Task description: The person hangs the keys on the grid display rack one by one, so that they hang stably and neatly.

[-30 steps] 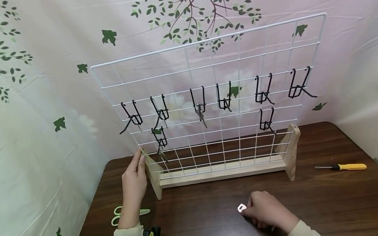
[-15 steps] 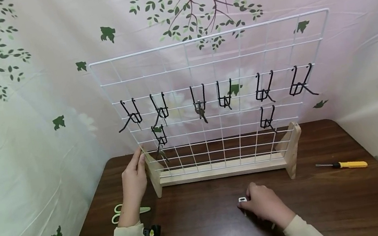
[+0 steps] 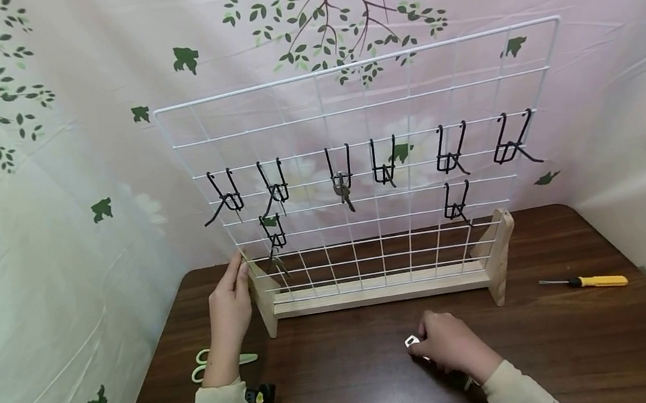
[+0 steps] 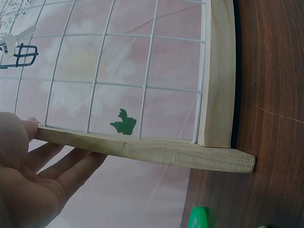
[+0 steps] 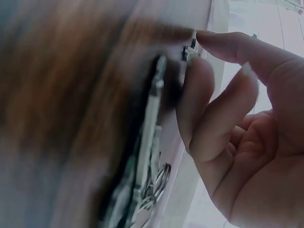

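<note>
In the head view my left hand (image 3: 230,304) grips the left wooden upright of a white wire grid rack (image 3: 380,244). The left wrist view shows the thumb on one side of the wooden upright (image 4: 142,151) and the fingers on the other. My right hand (image 3: 452,344) is low over the table in front of the rack, pinching a silver key (image 3: 411,341) whose slotted head sticks out past the fingers. In the blurred right wrist view, more keys (image 5: 149,133) with metal rings (image 5: 161,183) lie beside the hand (image 5: 237,114).
Several black hooks (image 3: 385,174) hang on the grid. Keys (image 3: 343,192) dangle from some of them. Light green scissors (image 3: 248,358) lie by the left forearm. A yellow-handled screwdriver (image 3: 602,282) lies at the right of the brown table (image 3: 341,396). Printed cloth surrounds the table.
My right hand has shifted slightly away from me, toward the rack, and the key's head has turned between its fingers. The left hand stays on the upright.
</note>
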{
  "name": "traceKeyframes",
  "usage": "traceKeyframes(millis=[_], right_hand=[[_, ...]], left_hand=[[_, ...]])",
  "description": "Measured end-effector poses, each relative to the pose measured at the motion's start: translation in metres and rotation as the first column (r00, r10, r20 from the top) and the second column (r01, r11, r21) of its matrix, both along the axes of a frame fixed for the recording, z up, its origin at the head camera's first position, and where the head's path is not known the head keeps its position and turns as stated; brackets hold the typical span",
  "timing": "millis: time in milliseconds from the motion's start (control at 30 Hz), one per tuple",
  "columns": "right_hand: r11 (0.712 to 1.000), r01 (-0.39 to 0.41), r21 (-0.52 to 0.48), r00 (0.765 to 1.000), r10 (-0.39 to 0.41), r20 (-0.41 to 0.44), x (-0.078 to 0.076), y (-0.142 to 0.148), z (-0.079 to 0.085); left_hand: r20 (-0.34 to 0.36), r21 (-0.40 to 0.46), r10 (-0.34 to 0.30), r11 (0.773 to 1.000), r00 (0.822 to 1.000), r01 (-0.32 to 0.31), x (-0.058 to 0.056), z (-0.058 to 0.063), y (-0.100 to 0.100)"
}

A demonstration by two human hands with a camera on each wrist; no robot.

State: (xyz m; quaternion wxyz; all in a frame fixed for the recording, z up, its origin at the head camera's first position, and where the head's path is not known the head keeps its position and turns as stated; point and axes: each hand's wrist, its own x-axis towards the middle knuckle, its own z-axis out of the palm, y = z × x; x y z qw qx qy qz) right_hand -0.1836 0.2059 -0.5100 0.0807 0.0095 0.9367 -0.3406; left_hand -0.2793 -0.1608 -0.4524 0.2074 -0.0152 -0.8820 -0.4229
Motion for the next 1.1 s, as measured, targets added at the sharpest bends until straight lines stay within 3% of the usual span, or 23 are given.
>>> traceKeyframes(millis=[133,533,1100], right_hand=[[1.000,-0.019,0.018,1.000,0.019,-0.024,-0.0017,-0.0013,-0.0007],[0.995,-0.094,-0.046,0.994,0.096,0.055,-0.0043,0.0021,-0.0004],[0.997,-0.044,-0.064,0.999,0.045,0.024,-0.0001,-0.0039,0.0064]], left_hand=[[0.006,0.002,-0.004,1.000,1.000,0.004,0.0001,0.0006,-0.0002],[0.019,-0.011,-0.019,1.000,1.000,0.019,0.0014,-0.0006,-0.0007],[-0.002,-0.019,-0.004,1.000,1.000,0.004,0.0017,-0.0003,0.0000]])
